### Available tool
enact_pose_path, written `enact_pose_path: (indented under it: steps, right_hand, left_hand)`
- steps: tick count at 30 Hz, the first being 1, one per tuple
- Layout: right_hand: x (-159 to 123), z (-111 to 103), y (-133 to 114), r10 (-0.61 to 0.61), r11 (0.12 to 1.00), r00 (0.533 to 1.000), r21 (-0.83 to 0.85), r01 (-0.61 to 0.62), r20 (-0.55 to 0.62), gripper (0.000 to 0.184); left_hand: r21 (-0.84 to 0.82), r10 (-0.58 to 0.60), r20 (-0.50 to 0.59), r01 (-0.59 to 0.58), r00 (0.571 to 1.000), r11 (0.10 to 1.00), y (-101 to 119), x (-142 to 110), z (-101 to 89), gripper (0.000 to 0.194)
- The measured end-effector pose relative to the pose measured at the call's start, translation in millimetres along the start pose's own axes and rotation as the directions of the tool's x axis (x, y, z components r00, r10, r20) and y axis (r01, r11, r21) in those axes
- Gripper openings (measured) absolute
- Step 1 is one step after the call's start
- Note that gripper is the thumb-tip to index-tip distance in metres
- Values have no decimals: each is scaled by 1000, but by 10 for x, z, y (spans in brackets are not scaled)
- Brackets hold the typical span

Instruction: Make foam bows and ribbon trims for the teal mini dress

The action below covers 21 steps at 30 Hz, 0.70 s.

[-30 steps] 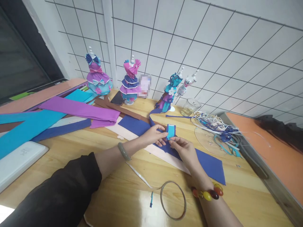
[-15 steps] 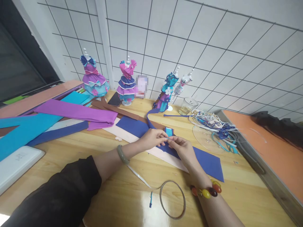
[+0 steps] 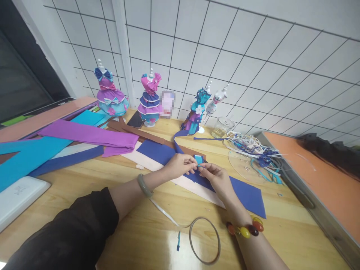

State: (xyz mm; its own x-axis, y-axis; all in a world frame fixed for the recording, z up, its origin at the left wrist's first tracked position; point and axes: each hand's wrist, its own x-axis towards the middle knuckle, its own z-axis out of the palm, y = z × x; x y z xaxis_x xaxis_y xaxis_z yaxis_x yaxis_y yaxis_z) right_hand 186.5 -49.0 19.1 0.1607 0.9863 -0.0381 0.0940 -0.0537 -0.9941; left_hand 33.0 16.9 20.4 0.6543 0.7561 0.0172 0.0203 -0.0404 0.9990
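My left hand (image 3: 180, 165) and my right hand (image 3: 216, 179) meet over the middle of the wooden table (image 3: 135, 240). Both pinch a small blue and teal foam piece (image 3: 199, 160) between thumb and fingers. The piece is folded small, with a dark blue strip (image 3: 177, 140) trailing back from it toward the dolls. Under my hands lie a dark blue foam sheet (image 3: 247, 195) and a pale pink sheet (image 3: 194, 186). A green bangle sits on my left wrist and a beaded bracelet on my right.
Miniature dress mannequins (image 3: 109, 93) (image 3: 149, 98) (image 3: 197, 110) stand along the tiled wall. Purple (image 3: 92, 135), teal (image 3: 30, 155) and blue foam sheets lie left. A glass cup (image 3: 222, 127), a clear plate of ribbons (image 3: 253, 153), a tape loop (image 3: 204, 240) and a white case (image 3: 19, 195) are around.
The teal and blue piece has been folded down smaller between my fingertips; both hands stay pinched on it, and the view has shifted slightly.
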Motion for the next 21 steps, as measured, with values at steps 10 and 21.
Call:
enact_pose_path:
  steps: [10,21]
  right_hand:
    - [6,-6,9,25,996,999,90,-22,-30,19]
    - [-22,28,-23,32,978,994,208,-11,-101,16]
  left_hand:
    - [-94,-70,-44,65,997,993,49,5,19,15]
    - [-210,-41,-67,26,997,977,34,16,36,23]
